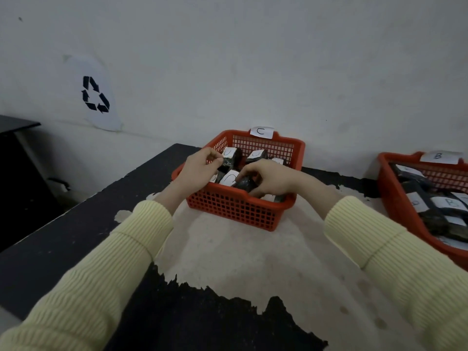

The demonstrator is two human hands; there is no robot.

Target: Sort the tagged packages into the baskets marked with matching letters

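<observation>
Pale-yellow ribbed sleeves (106,262) reach over counter (228,262); inside red plastic mesh basket marked C (235,211), left grip (200,164) pinches one black wrapped package (231,158), right grip (268,179) clasps another (244,184).

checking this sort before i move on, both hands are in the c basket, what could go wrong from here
The C basket looks crowded, so the package under the right hand could perch on others and slide out. The left hand pinches a package whose tag might peel. The B basket sits close, so a misdrop seems possible.
</observation>
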